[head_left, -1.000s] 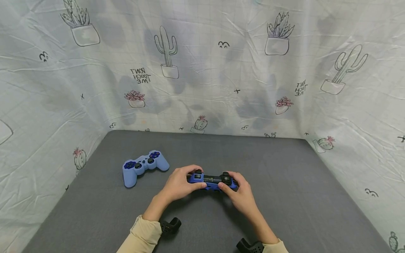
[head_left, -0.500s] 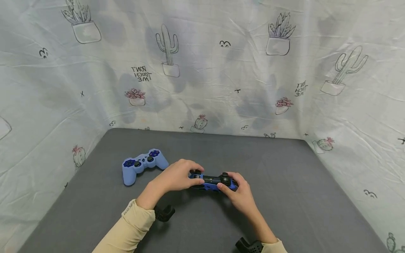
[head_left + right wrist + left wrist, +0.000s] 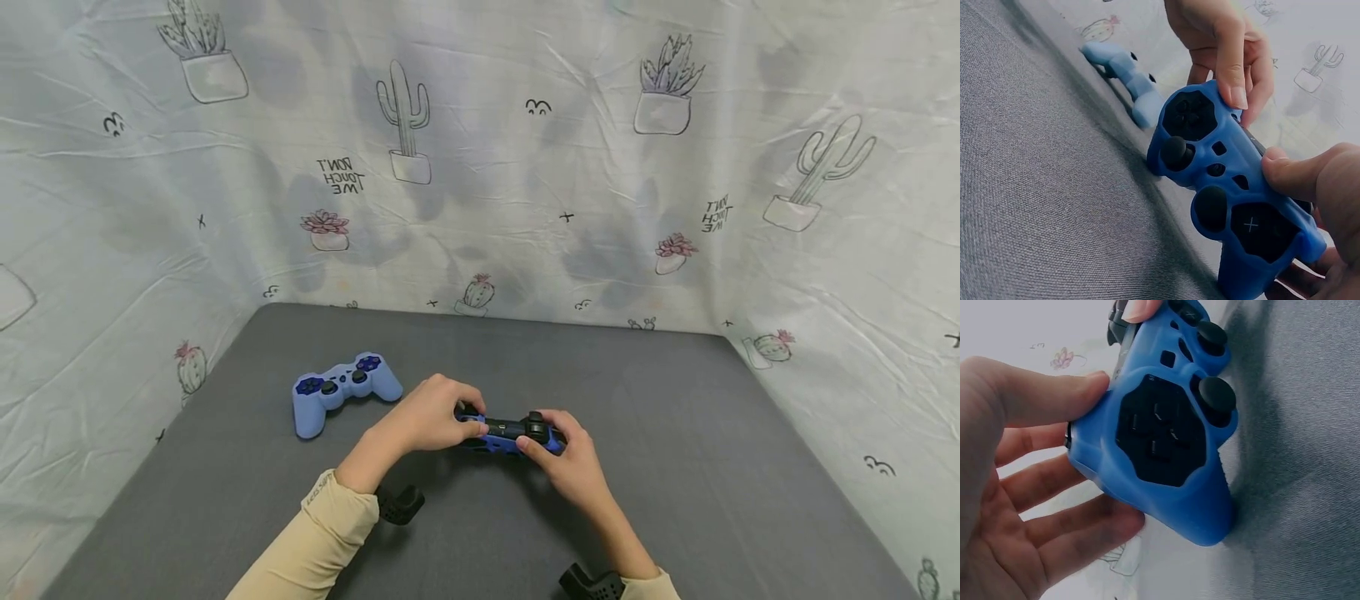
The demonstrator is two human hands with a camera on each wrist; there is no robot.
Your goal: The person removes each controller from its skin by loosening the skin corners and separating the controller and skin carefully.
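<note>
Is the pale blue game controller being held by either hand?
No, the pale blue game controller lies alone on the grey table, apart from both hands.

Controller (image 3: 504,433) between both hands on table (image 3: 675,433), second controller (image 3: 341,390) behind-left

Dark blue controller (image 3: 1235,206) between both hands' fingers (image 3: 1230,56), pale blue controller (image 3: 1124,74) beyond

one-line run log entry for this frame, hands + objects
left hand: grips dark blue controller | right hand: grips same controller | light blue controller: lying apart on grey mat
</note>
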